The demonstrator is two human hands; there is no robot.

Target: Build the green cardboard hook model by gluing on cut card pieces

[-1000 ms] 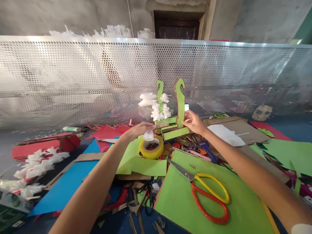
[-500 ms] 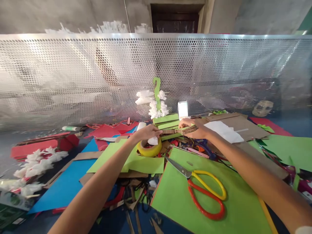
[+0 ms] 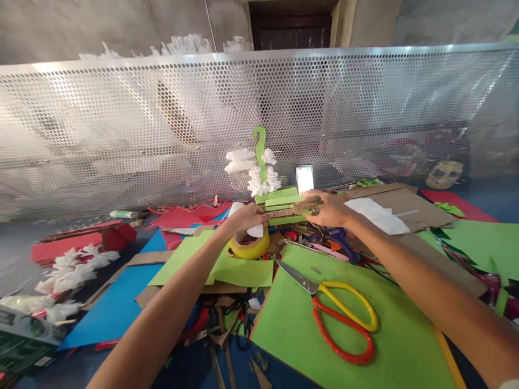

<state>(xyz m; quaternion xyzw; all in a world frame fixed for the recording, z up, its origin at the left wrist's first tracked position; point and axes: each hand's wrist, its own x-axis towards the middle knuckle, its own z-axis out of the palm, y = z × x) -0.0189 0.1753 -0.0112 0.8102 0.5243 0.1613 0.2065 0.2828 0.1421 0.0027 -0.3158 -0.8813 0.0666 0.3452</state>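
Note:
My left hand [image 3: 248, 217] pinches the left end of a brown cardboard strip [image 3: 281, 213], just above a yellow roll of tape [image 3: 248, 249]. My right hand [image 3: 326, 208] is closed around the strip's other end, where ragged layered cardboard edges show; the fingertips are partly hidden. Close behind both hands lies a green folded cardboard piece [image 3: 279, 193]. From it rises a curved green cutout [image 3: 261, 154] with white crumpled paper tufts [image 3: 256, 183] around it. Whether the strip touches the green piece, I cannot tell.
Scissors [image 3: 320, 292] with red and yellow handles lie on a green sheet [image 3: 292, 340]. A blue glue gun [image 3: 343, 243] is near my right wrist. Red cardboard [image 3: 81, 243] and a blue sheet [image 3: 101, 308] lie left. A perforated metal panel [image 3: 203, 119] stands behind.
The strip and both hands have shifted slightly, with the right hand's end now higher and closer to the green piece. The view has tilted a little. The scissors and tape stay put.

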